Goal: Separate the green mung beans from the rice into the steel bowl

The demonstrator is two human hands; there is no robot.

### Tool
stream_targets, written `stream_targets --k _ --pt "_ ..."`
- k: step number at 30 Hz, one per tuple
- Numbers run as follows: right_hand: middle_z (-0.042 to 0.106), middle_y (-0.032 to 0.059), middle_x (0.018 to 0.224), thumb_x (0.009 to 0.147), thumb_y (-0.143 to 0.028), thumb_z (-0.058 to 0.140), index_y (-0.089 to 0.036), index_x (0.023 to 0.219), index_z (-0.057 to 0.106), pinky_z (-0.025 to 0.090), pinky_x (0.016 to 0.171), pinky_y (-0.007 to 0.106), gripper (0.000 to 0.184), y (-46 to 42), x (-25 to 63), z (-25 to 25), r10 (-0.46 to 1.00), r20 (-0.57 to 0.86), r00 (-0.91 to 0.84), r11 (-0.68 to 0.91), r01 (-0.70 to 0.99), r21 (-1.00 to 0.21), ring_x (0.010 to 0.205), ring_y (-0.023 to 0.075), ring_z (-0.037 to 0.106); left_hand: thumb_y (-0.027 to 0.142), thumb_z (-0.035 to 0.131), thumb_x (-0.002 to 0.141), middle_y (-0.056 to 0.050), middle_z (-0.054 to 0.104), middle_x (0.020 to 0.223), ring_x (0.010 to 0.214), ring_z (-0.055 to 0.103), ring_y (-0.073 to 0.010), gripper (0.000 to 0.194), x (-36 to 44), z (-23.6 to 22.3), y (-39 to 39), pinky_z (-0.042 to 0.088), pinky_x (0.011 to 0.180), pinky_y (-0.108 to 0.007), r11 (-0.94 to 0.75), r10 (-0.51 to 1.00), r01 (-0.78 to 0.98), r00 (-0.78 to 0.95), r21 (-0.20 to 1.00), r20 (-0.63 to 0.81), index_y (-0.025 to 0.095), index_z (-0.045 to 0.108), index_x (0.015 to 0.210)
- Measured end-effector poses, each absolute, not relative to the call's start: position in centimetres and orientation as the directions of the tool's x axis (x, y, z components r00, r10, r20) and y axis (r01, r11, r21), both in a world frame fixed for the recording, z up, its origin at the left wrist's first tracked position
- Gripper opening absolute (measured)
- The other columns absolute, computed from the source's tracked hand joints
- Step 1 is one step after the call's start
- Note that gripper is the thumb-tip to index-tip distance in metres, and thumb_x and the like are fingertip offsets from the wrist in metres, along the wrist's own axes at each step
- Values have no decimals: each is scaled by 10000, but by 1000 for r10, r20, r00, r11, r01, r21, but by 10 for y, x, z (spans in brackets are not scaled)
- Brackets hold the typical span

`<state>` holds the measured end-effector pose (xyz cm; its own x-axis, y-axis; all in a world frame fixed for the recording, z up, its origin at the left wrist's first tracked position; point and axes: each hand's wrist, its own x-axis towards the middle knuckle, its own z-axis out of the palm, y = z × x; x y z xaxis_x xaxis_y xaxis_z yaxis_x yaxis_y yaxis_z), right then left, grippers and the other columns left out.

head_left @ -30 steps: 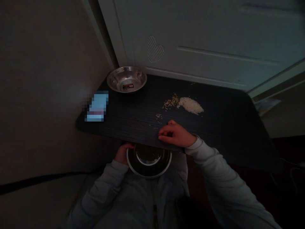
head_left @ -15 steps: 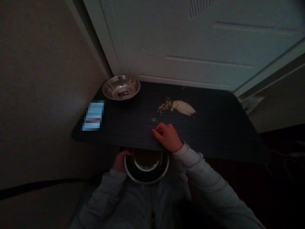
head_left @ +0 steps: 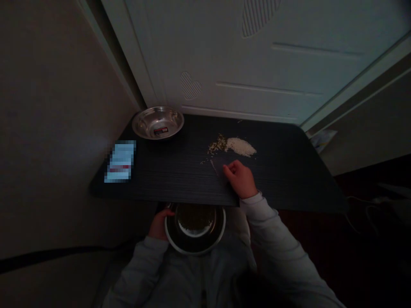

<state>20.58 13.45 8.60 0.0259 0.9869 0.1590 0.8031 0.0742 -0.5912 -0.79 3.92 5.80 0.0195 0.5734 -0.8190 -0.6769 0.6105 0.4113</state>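
My left hand point(head_left: 160, 224) grips the left rim of a metal bowl point(head_left: 196, 250), its thumb over the edge. The bowl is tucked against the table's front edge, in my lap, with dark grains and some pale ones at its bottom. Above the table, my right hand point(head_left: 240, 179) is closed in a pinch on a thin see-through sheet point(head_left: 218, 166), faint against the dark top. Just beyond the sheet lie a pile of white rice-like grains point(head_left: 241, 146) and, touching its left side, a mixed patch of greenish and white grains point(head_left: 219, 143). A few stray grains are near the sheet's left corner.
A second metal bowl point(head_left: 158, 135) with a label inside stands at the back left of the dark table point(head_left: 282, 171). In front of it lies a bright, pixelated phone-like object point(head_left: 120, 161). A white panel with heart reliefs rises behind the table; a wall borders the left.
My right hand has moved right, and the clear sheet now shows beside its fingers. Fewer stray grains lie at the near left spot. My left hand still holds the bowl.
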Motion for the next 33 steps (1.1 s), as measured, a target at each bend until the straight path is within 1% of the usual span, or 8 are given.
stream_targets --k 8,12,16,19,22,28,30,33 --pt "550 -5 511 704 -419 429 -200 589 447 324 472 228 249 136 229 85 984 144 106 1 800 -600 489 134 519 30 429 510 -28 594 389 568 612 -226 209 -12 52 38 475 567 -324 637 525 -679 36 364 -851 142 602 473" --pt "548 -7 493 702 -428 426 -197 601 449 333 477 227 254 139 243 83 982 126 141 -33 784 -620 480 133 518 41 430 526 -31 571 348 522 608 -221 203 -13 47 38 480 528 -318 667 490 -666 54 334 -870 142 580 433" --pt "555 -10 495 694 -414 435 -190 596 451 339 491 220 245 148 257 83 976 124 180 -65 781 -622 489 126 520 42 415 521 -32 552 322 534 610 -233 209 -10 51 40 483 515 -333 672 443 -673 30 310 -896 142 578 436" --pt "565 -11 512 693 -406 437 -188 600 465 338 496 216 239 155 266 83 971 123 205 -90 789 -607 505 123 524 26 408 514 -32 551 321 529 609 -234 216 -9 53 41 481 498 -328 668 444 -671 11 322 -896 140 575 435" --pt "575 -9 536 698 -398 438 -187 624 486 342 513 219 228 162 276 82 970 139 197 -81 810 -581 536 124 531 20 410 520 -24 551 322 504 604 -224 222 -10 54 41 476 467 -318 674 461 -651 2 349 -887 145 562 418" --pt "584 6 614 695 -391 454 -181 693 536 347 532 230 226 180 292 81 974 172 149 -35 846 -531 571 125 523 17 427 515 3 538 307 477 600 -214 221 -9 56 41 485 479 -325 693 452 -615 -37 377 -891 156 595 486" --pt "583 12 634 683 -385 473 -178 700 553 343 531 234 223 188 297 83 979 174 106 4 845 -534 579 126 513 20 424 520 -8 548 316 478 601 -221 218 -10 55 41 486 478 -335 711 438 -602 -27 364 -899 153 592 476" --pt "574 12 627 663 -376 503 -173 687 568 341 529 237 215 199 303 86 985 162 58 46 819 -573 571 121 497 15 424 515 -26 569 339 500 605 -232 216 -11 52 41 487 487 -341 712 449 -599 -14 367 -894 148 579 446"
